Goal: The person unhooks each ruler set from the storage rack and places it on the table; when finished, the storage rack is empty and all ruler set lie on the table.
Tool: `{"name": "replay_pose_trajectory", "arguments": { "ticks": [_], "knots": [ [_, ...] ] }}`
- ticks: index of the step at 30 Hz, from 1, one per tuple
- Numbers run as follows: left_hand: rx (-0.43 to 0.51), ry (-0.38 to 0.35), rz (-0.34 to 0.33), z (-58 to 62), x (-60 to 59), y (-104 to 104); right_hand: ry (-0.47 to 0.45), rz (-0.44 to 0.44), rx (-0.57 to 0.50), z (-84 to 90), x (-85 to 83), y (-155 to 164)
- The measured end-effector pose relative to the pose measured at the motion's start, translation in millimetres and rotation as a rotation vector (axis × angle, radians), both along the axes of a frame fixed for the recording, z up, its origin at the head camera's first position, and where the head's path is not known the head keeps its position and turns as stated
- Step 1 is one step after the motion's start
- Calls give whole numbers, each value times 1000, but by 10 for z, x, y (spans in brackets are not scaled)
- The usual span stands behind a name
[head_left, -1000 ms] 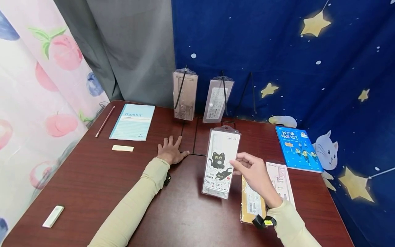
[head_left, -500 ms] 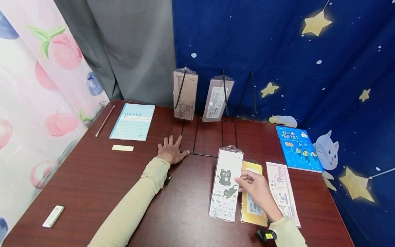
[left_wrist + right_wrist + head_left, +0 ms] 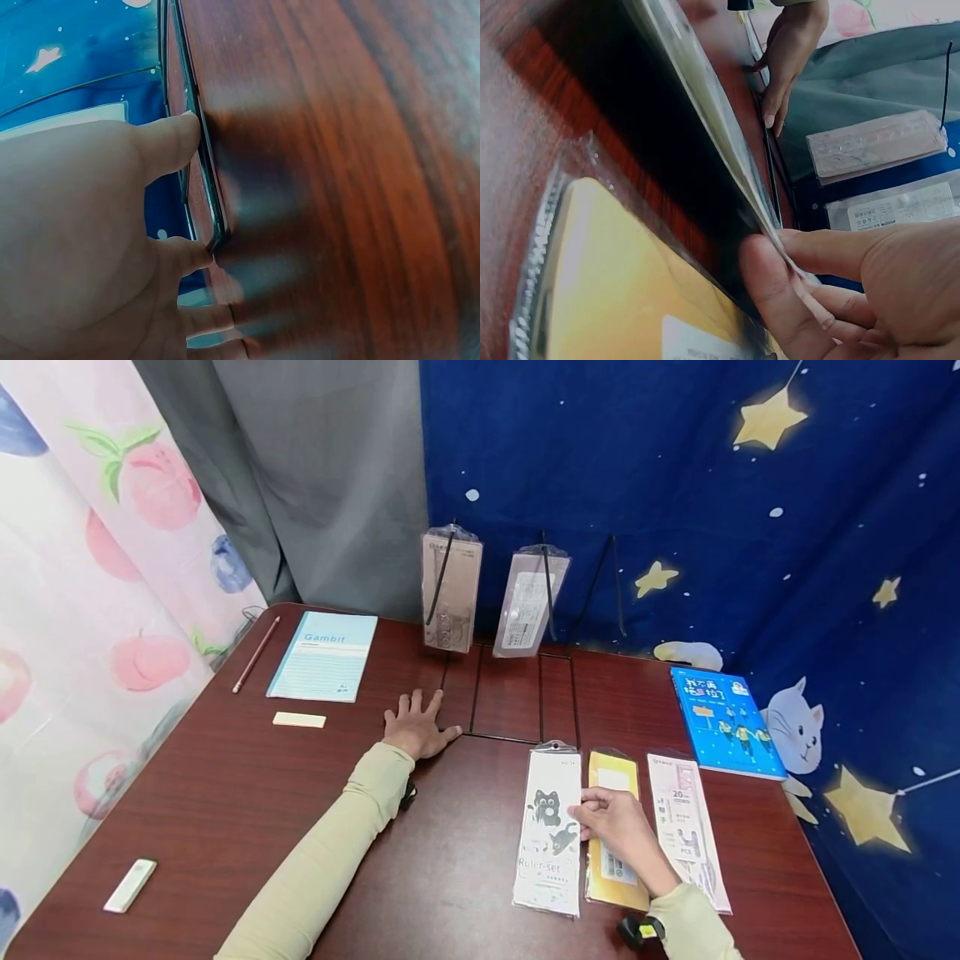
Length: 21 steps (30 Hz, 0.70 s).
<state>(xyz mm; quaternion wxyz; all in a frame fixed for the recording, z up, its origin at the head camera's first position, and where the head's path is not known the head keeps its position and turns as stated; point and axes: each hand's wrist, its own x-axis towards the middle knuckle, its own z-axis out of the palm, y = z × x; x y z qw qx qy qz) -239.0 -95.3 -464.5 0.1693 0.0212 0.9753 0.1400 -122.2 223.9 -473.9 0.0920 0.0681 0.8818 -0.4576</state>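
In the head view, the right-hand grip [image 3: 618,827] pinches the right edge of a white cat ruler pack [image 3: 549,839], just left of a yellow pack [image 3: 609,867] and a pink pack [image 3: 688,831] on the table [image 3: 427,877]. The left-hand grip [image 3: 416,731] rests with fingers spread, holding nothing, by a black wire rack [image 3: 495,737].

In the left wrist view, the thumb lies close to the rack's bar.

In the right wrist view, the ruler pack tilts between thumb and fingers, shadow beneath; whether its far edge touches the table, I cannot tell.

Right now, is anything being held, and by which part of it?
The right hand pinches the white Ruler-set pack by its right long edge in the head view, about midway along; the left hand holds nothing.
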Motion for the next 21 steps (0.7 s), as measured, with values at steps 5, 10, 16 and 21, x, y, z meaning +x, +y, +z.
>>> {"name": "replay_pose_trajectory", "arguments": {
  "ticks": [5,10,16,21],
  "knots": [
    [3,1,3,1,4,-2,-25,0,44,3,5,-3],
    [-3,-2,1,-6,0,-5,-29,2,79,9,22,-16],
    [-2,-4,1,-12,-4,-5,9,4,119,11,34,-41],
    [-2,-5,1,-5,-2,-1,18,3,152,39,47,-40]
  ]
}}
